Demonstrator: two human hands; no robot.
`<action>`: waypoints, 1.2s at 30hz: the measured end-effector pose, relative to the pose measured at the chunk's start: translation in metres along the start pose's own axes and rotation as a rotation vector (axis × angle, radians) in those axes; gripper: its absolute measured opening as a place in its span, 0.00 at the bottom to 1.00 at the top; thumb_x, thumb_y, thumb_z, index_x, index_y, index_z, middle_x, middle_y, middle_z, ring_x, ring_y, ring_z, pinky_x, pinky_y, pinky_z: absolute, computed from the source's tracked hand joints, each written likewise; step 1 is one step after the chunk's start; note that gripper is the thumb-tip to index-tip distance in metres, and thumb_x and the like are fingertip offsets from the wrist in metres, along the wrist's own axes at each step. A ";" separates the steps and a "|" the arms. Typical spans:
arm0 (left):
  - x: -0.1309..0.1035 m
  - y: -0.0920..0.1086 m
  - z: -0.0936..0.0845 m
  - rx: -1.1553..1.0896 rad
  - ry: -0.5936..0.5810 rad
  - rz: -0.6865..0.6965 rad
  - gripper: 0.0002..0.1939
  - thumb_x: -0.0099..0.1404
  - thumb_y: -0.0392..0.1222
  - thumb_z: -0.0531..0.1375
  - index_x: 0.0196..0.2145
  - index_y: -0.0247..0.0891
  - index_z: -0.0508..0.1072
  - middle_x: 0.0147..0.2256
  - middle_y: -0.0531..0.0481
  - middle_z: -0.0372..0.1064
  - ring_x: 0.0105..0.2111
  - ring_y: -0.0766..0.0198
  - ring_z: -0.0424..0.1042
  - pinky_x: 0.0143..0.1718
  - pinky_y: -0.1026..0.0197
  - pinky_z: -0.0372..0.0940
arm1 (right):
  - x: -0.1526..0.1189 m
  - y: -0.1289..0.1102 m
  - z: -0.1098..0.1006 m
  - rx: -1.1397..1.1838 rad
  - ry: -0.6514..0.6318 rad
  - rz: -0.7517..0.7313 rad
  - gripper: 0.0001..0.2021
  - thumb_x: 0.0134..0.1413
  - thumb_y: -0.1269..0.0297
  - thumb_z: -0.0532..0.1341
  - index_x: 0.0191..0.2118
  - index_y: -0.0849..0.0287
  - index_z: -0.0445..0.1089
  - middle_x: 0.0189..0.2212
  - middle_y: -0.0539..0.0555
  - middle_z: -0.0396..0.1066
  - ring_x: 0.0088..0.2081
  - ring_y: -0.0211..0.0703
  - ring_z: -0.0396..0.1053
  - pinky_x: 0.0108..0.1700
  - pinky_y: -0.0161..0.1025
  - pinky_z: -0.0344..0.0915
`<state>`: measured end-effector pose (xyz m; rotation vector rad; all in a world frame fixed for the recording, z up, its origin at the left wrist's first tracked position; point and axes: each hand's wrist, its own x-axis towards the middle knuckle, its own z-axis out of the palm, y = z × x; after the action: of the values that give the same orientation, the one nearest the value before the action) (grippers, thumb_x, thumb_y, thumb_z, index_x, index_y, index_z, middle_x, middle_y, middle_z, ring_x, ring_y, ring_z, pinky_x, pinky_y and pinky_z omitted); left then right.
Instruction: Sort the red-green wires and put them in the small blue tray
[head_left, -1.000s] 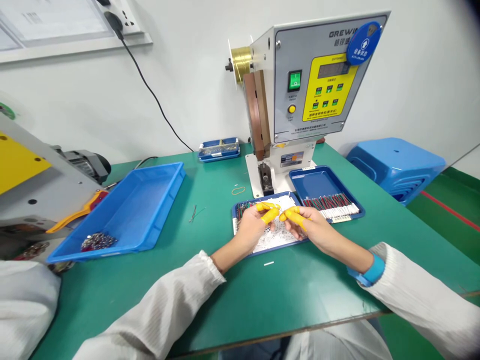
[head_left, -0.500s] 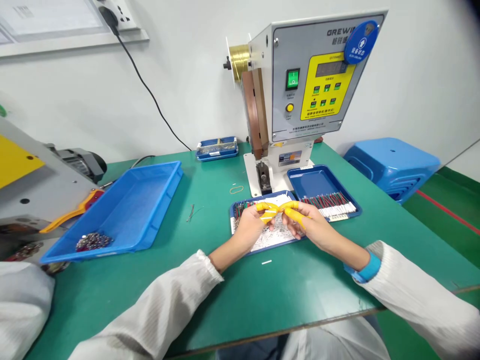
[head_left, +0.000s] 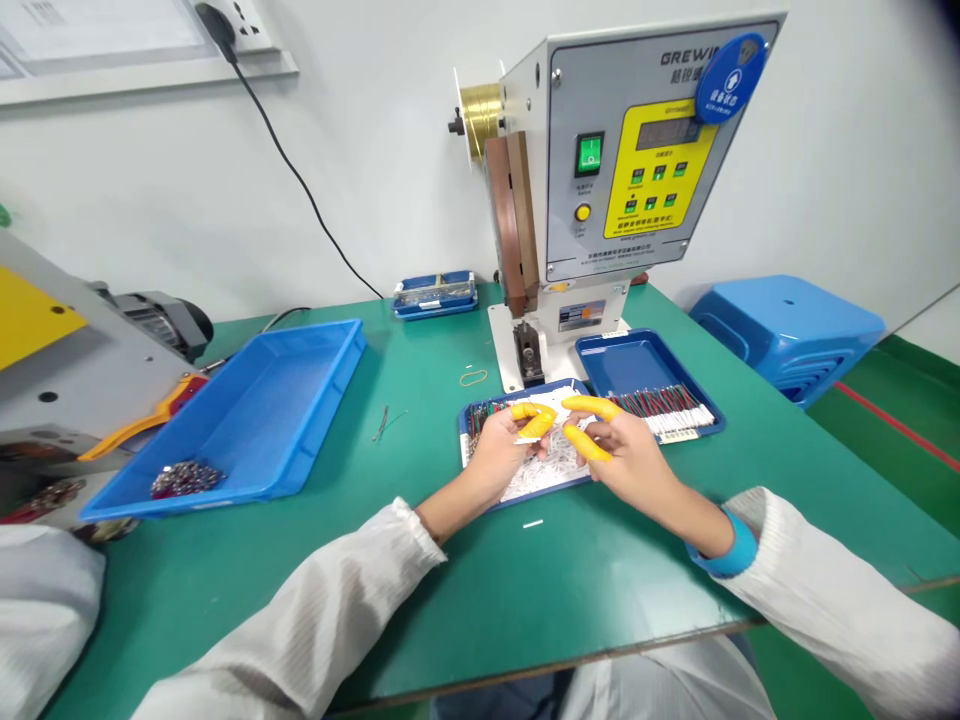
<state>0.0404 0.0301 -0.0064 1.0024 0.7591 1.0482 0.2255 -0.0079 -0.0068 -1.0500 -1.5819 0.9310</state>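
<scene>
Across the near left corner of the blue tray, the left hand pinches thumb and forefinger together (both in yellow covers), retaining a white piece against the thumb. Loose white tubing lies below, towards the tray's near edge. At its right edge, the right hand has thumb and forefinger spread apart, gripping nothing visible.
</scene>
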 end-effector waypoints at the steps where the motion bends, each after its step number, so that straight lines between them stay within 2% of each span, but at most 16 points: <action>1: 0.000 0.000 0.000 0.002 -0.001 -0.003 0.18 0.52 0.47 0.75 0.33 0.33 0.75 0.24 0.54 0.68 0.23 0.70 0.66 0.24 0.66 0.62 | 0.000 -0.001 -0.001 -0.059 0.018 -0.071 0.13 0.64 0.59 0.64 0.52 0.52 0.75 0.43 0.56 0.75 0.30 0.40 0.71 0.30 0.39 0.72; 3: 0.001 0.000 0.000 0.007 0.000 -0.013 0.19 0.52 0.48 0.75 0.33 0.33 0.75 0.24 0.54 0.68 0.23 0.71 0.66 0.24 0.66 0.61 | 0.001 -0.004 -0.004 -0.155 0.057 -0.191 0.09 0.65 0.61 0.64 0.48 0.53 0.78 0.41 0.57 0.76 0.34 0.44 0.72 0.36 0.43 0.72; 5: 0.001 0.000 0.000 0.002 0.009 -0.023 0.19 0.52 0.48 0.75 0.32 0.33 0.75 0.25 0.53 0.69 0.23 0.71 0.66 0.24 0.66 0.61 | 0.001 -0.005 -0.005 -0.201 0.081 -0.256 0.08 0.65 0.62 0.64 0.47 0.53 0.79 0.41 0.58 0.76 0.35 0.45 0.72 0.38 0.44 0.72; 12: 0.000 0.001 0.001 -0.020 0.004 -0.054 0.20 0.54 0.50 0.75 0.32 0.32 0.75 0.24 0.53 0.69 0.22 0.71 0.65 0.23 0.67 0.62 | 0.003 0.002 -0.005 -0.238 0.072 -0.252 0.09 0.66 0.62 0.63 0.48 0.54 0.78 0.43 0.57 0.77 0.35 0.43 0.73 0.38 0.42 0.72; 18: -0.002 0.004 0.003 -0.056 -0.026 -0.059 0.21 0.54 0.51 0.75 0.31 0.31 0.75 0.25 0.52 0.71 0.22 0.71 0.67 0.23 0.67 0.62 | 0.002 0.003 0.001 -0.096 0.000 -0.077 0.10 0.63 0.59 0.66 0.48 0.53 0.79 0.42 0.57 0.77 0.34 0.43 0.74 0.34 0.39 0.72; 22: -0.001 0.004 0.003 -0.057 -0.029 -0.057 0.20 0.54 0.51 0.75 0.32 0.31 0.76 0.26 0.51 0.72 0.22 0.71 0.69 0.23 0.67 0.63 | 0.003 0.000 0.006 0.101 -0.060 0.135 0.11 0.59 0.56 0.68 0.44 0.54 0.79 0.35 0.55 0.79 0.28 0.41 0.73 0.25 0.36 0.70; 25: -0.001 0.004 0.002 -0.036 -0.033 -0.051 0.20 0.55 0.51 0.75 0.33 0.32 0.76 0.27 0.51 0.72 0.22 0.70 0.70 0.21 0.68 0.63 | 0.006 -0.004 0.006 0.228 -0.058 0.225 0.12 0.54 0.54 0.71 0.39 0.56 0.79 0.29 0.53 0.78 0.24 0.39 0.70 0.22 0.35 0.69; 29: -0.001 0.004 0.001 0.003 -0.039 -0.059 0.20 0.56 0.52 0.74 0.31 0.32 0.75 0.26 0.51 0.72 0.21 0.70 0.70 0.19 0.68 0.63 | 0.010 -0.010 0.004 0.351 -0.057 0.286 0.16 0.47 0.52 0.75 0.35 0.58 0.78 0.29 0.54 0.79 0.25 0.40 0.74 0.25 0.37 0.74; 34: -0.003 0.005 0.004 0.077 -0.052 -0.031 0.20 0.55 0.53 0.74 0.31 0.33 0.74 0.23 0.52 0.72 0.19 0.68 0.70 0.18 0.67 0.64 | 0.012 -0.011 0.003 0.447 -0.117 0.367 0.17 0.43 0.53 0.77 0.33 0.59 0.77 0.29 0.54 0.80 0.28 0.42 0.78 0.32 0.40 0.78; 36: -0.003 0.004 0.004 0.114 -0.056 -0.015 0.21 0.55 0.53 0.74 0.31 0.34 0.74 0.22 0.52 0.72 0.18 0.68 0.70 0.18 0.67 0.65 | 0.012 -0.008 0.003 0.473 -0.088 0.374 0.18 0.40 0.54 0.79 0.32 0.59 0.76 0.27 0.53 0.79 0.28 0.42 0.78 0.34 0.40 0.79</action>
<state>0.0420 0.0268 -0.0007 1.1176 0.7865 0.9688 0.2190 0.0008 0.0040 -0.9843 -1.1610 1.5358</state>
